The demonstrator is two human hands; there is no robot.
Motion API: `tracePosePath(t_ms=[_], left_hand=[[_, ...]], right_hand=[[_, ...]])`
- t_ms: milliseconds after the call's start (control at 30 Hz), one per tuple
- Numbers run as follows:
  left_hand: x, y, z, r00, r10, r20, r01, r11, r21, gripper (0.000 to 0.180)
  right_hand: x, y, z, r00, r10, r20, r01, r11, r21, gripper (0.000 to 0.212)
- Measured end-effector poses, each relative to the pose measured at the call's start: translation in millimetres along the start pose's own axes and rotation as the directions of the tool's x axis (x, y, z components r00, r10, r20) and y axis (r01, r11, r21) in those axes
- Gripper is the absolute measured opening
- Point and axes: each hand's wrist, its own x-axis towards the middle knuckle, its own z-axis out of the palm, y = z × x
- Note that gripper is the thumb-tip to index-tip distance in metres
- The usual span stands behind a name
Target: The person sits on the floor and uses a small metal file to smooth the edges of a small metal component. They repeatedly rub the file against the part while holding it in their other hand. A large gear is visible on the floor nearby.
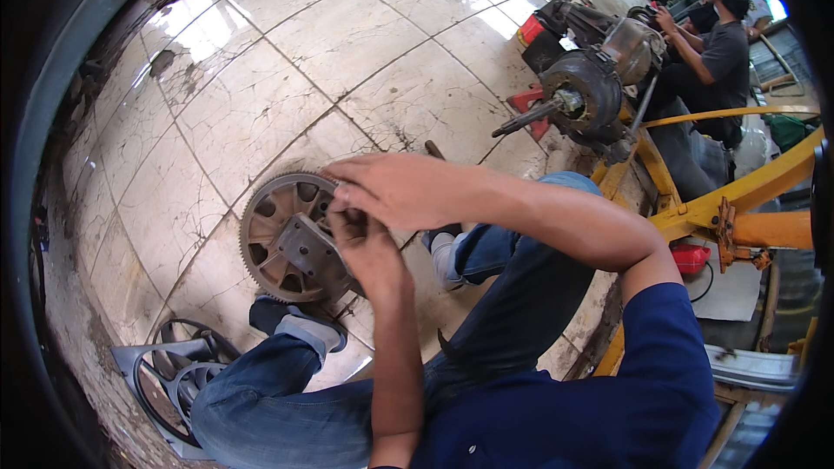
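Observation:
A round, toothed flywheel (pixel 261 227) in worn brown metal lies on the floor in front of me. Over its face sits a flat grey metal plate (pixel 311 250) with holes in it. My right hand (pixel 395 189) reaches across from the right, its fingers stretched out to the flywheel's far right rim. Just below it, my left hand (pixel 369 252) has its fingers curled together beside the plate. The fingertips of both hands meet above the wheel. Whatever lies between the left fingers is hidden.
My shoe (pixel 269 314) is close against the flywheel. A grey fan-like part (pixel 178 382) lies at lower left. A greasy axle-and-housing assembly (pixel 582 87) stands at upper right, near a yellow frame (pixel 738 182). A person (pixel 717 61) sits beyond it, hands raised.

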Motion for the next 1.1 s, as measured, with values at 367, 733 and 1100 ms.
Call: tracePosePath(t_ms=[367,733,1100], left_hand=[[3,-5,0,0.998,-0.068,0.005,0.068,0.997,-0.041,0.020],[2,-6,0,0.996,-0.092,-0.005,0.091,0.993,-0.075,0.018],[-6,-10,5,0.992,-0.126,0.030,0.128,0.987,-0.100,0.032]], right_hand=[[4,4,0,0.997,0.048,0.052,-0.043,0.994,-0.100,0.050],[1,4,-3,0.994,0.064,0.090,-0.055,0.994,-0.095,0.052],[4,7,1,0.996,0.054,0.072,-0.043,0.988,-0.148,0.052]])
